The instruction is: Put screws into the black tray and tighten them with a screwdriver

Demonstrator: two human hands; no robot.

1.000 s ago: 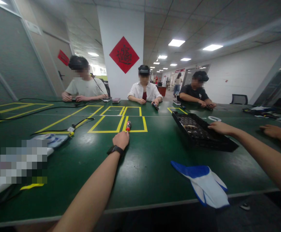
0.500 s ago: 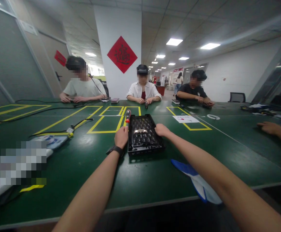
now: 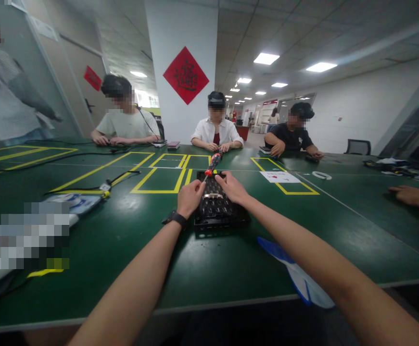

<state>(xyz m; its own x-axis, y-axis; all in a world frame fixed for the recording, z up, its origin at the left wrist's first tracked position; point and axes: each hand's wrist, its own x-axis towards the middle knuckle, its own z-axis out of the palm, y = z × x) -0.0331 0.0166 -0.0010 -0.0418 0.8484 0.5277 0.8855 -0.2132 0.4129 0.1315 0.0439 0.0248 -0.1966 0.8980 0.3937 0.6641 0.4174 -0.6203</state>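
Observation:
My left hand [image 3: 190, 194] is closed around the metal shaft of a screwdriver [image 3: 213, 163]. The red-and-black handle points up and away, tilted to the right over the far end of a black bit case [image 3: 222, 223]. Rows of small bits sit in the case, with a shiny metal piece [image 3: 212, 196] across the middle. Over the right part of the case is my right hand [image 3: 233, 186], thumb stretched toward the screwdriver and its other fingers partly hidden. I see nothing held in it.
A blue-and-white flat object [image 3: 292, 266] lies right of the case on the green table [image 3: 209, 274]. A white sheet [image 3: 280, 177] is farther back. At left are a cable [image 3: 122, 178] and a blurred white object. Several people sit around; a co-worker's hand [image 3: 404, 193] rests at right.
My right hand has left the case's right edge and moved left over it. The screwdriver has swung from upright to tilted right. A standing person has appeared at far left.

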